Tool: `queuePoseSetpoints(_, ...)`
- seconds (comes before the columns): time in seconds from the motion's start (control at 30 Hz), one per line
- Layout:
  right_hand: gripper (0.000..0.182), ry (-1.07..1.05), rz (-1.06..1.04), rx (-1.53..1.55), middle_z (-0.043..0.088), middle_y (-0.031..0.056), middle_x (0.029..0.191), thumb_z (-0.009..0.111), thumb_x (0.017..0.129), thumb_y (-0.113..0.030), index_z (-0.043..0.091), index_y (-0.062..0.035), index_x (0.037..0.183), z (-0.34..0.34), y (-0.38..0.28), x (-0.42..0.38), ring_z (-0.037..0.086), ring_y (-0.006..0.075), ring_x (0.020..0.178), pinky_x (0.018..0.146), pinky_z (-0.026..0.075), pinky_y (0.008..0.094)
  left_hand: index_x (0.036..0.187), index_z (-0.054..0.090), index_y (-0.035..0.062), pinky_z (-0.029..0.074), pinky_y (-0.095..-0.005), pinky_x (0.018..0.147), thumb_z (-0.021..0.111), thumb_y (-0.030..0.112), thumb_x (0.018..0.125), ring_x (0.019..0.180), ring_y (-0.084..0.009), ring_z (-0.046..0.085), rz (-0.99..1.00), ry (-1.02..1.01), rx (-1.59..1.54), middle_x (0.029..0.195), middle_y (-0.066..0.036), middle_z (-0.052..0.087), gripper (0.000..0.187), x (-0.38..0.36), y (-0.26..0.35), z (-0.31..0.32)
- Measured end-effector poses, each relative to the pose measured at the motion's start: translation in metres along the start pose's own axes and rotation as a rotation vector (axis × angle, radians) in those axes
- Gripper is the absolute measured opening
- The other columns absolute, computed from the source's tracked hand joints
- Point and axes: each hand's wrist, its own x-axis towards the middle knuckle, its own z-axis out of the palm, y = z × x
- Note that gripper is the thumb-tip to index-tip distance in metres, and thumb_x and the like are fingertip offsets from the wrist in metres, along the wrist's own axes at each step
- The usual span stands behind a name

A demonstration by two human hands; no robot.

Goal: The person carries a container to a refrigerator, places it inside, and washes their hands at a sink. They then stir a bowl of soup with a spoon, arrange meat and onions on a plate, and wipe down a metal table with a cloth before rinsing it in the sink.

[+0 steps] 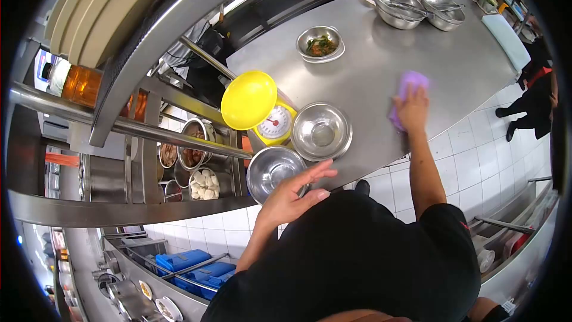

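My right hand [413, 110] presses a purple cloth [415, 81] against the steel table [372, 62]; both are a little blurred. Over the table's near edge, my left hand [296, 194] has its fingers stretched out and holds nothing. It is nearest to an empty metal bowl [274, 170], whose rim it partly covers. Another metal bowl [322, 131] stands just beyond, beside a yellow kitchen scale [276, 124] with a round dial and a yellow pan [249, 100]. Farther back, a small metal bowl [320, 43] contains green and orange-brown food.
Several metal bowls [398, 15], some with utensils, stand at the table's far end near a white board [505, 42]. A metal shelf frame [128, 122] borders the left, with food containers [204, 185] below. A person in dark clothes [530, 98] stands at right. Blue bins [193, 265] sit lower left.
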Motion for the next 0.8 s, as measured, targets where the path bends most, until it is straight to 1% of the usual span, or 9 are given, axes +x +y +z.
queuePoseSetpoints(0.03,0.072,0.010,-0.138,0.088,0.030,0.0248,0.154,0.054,0.091,-0.046,0.034,-0.0090,0.150,0.001,-0.023,-0.005,0.025,0.0395,0.144,0.114,0.024,0.0561,0.149,0.040,0.0126,0.040,-0.0357,0.106,0.065,0.017,0.093,0.124,-0.0190,0.055,-0.018,-0.008,-0.006,0.134,-0.008,0.060,0.061,0.002,0.002,0.002)
queuePoseSetpoints(0.1,0.078,0.108,-0.313,0.209,0.033,0.0255,0.152,0.067,0.084,-0.038,0.035,-0.0099,0.149,0.013,-0.062,-0.022,0.028,0.0425,0.142,0.113,0.025,0.0574,0.148,0.040,0.0125,0.040,-0.0355,0.106,0.065,0.016,0.093,0.124,-0.0182,0.055,-0.029,-0.035,0.014,0.133,-0.009,0.061,0.060,0.009,0.005,0.004)
queuePoseSetpoints(0.17,0.076,0.086,-0.402,0.249,0.032,0.0223,0.153,0.067,0.082,-0.031,0.036,-0.0109,0.149,0.005,-0.086,-0.050,0.028,0.0396,0.143,0.114,0.025,0.0567,0.148,0.041,0.0123,0.041,-0.0353,0.106,0.065,0.014,0.093,0.123,-0.0176,0.055,-0.011,-0.090,0.058,0.132,-0.009,0.062,0.060,0.023,0.006,0.008)
queuePoseSetpoints(0.23,0.071,-0.055,-0.503,0.306,0.035,0.0166,0.154,0.067,0.081,-0.025,0.041,-0.0149,0.146,-0.028,-0.081,-0.073,0.032,0.0343,0.142,0.114,0.024,0.0579,0.148,0.041,0.0122,0.041,-0.0349,0.105,0.065,0.014,0.093,0.123,-0.0182,0.056,0.026,-0.112,0.048,0.132,-0.009,0.062,0.060,0.035,0.007,0.011)
queuePoseSetpoints(0.33,0.062,-0.130,-0.567,0.292,0.042,0.0108,0.150,0.065,0.081,-0.024,0.049,-0.0183,0.140,-0.039,-0.036,-0.090,0.036,0.0277,0.141,0.116,0.020,0.0592,0.148,0.041,0.0100,0.039,-0.0354,0.106,0.064,0.010,0.092,0.123,-0.0188,0.055,0.018,-0.162,0.033,0.132,-0.010,0.061,0.060,0.051,0.004,0.009)
queuePoseSetpoints(0.5,0.062,-0.035,-0.291,0.226,0.043,0.0089,0.150,0.064,0.082,-0.017,0.048,-0.0212,0.141,-0.041,0.077,-0.053,0.040,0.0288,0.139,0.113,0.021,0.0643,0.146,0.043,0.0109,0.040,-0.0355,0.107,0.066,0.010,0.090,0.123,-0.0194,0.057,0.014,-0.094,0.064,0.130,-0.011,0.063,0.060,0.074,0.008,0.013)
queuePoseSetpoints(0.57,0.058,0.032,-0.174,0.039,0.044,0.0079,0.149,0.062,0.085,-0.023,0.049,-0.0219,0.141,-0.030,0.125,-0.019,0.041,0.0292,0.138,0.112,0.022,0.0652,0.146,0.043,0.0088,0.039,-0.0363,0.108,0.066,0.009,0.090,0.123,-0.0209,0.057,0.065,-0.039,0.006,0.129,-0.013,0.063,0.061,0.078,0.010,0.021)
queuePoseSetpoints(0.7,0.054,-0.075,0.100,-0.277,0.036,0.0096,0.154,0.053,0.090,-0.024,0.045,-0.0189,0.144,-0.024,0.188,0.088,0.034,0.0352,0.141,0.111,0.023,0.0652,0.146,0.043,0.0068,0.039,-0.0375,0.107,0.064,0.012,0.091,0.124,-0.0215,0.056,0.033,0.063,-0.010,0.129,-0.013,0.063,0.059,0.097,0.010,0.052)
queuePoseSetpoints(0.8,0.053,-0.161,0.177,-0.083,0.031,0.0133,0.156,0.048,0.094,-0.024,0.042,-0.0171,0.146,0.008,0.205,0.164,0.031,0.0374,0.142,0.111,0.026,0.0625,0.147,0.042,0.0069,0.039,-0.0386,0.108,0.063,0.014,0.092,0.124,-0.0212,0.056,-0.083,0.129,0.031,0.130,-0.010,0.063,0.058,0.125,0.024,0.092)
